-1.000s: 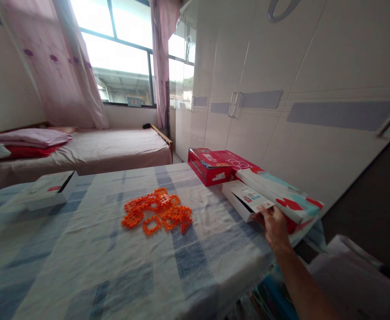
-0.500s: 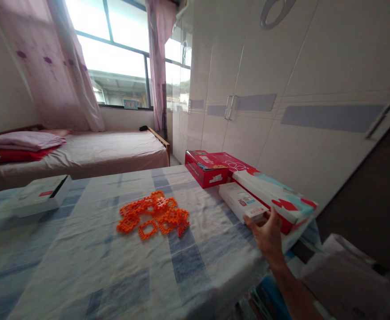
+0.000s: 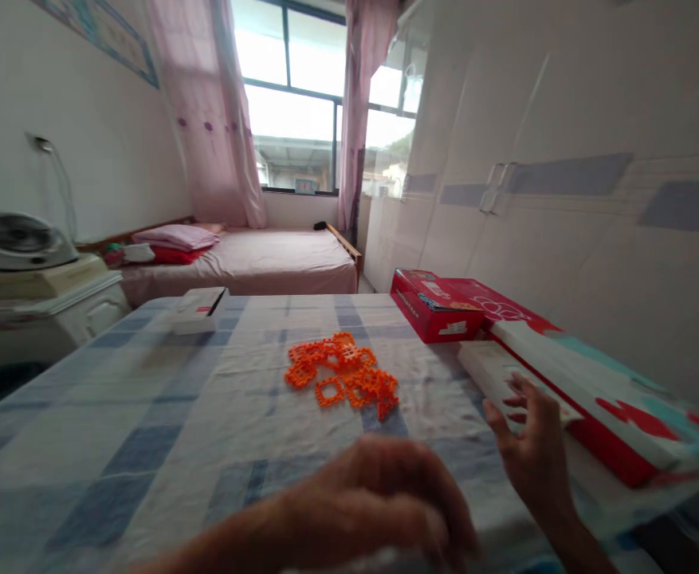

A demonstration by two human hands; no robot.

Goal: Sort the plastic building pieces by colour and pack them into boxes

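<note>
A heap of orange lattice squares (image 3: pixel 344 372) lies in the middle of the blue-and-white checked tablecloth (image 3: pixel 146 414). My right hand (image 3: pixel 532 446) is lifted with its fingers spread, just off the near end of a flat white box (image 3: pixel 508 377) at the right. My left hand (image 3: pixel 378 502) is close to the camera and blurred, knuckles up with fingers curled down at the table's near edge. What is under it stays hidden.
A red box (image 3: pixel 436 304) and a long red, white and teal box (image 3: pixel 588 375) line the table's right side by a white wardrobe (image 3: pixel 564 207). A white box (image 3: pixel 197 309) lies far left. A fan (image 3: pixel 17 239) on a cabinet and a bed (image 3: pixel 253 259) stand behind.
The view has swung left and come closer. My right hand has let go of the white box and spread its fingers. My left hand has come into view at the bottom.
</note>
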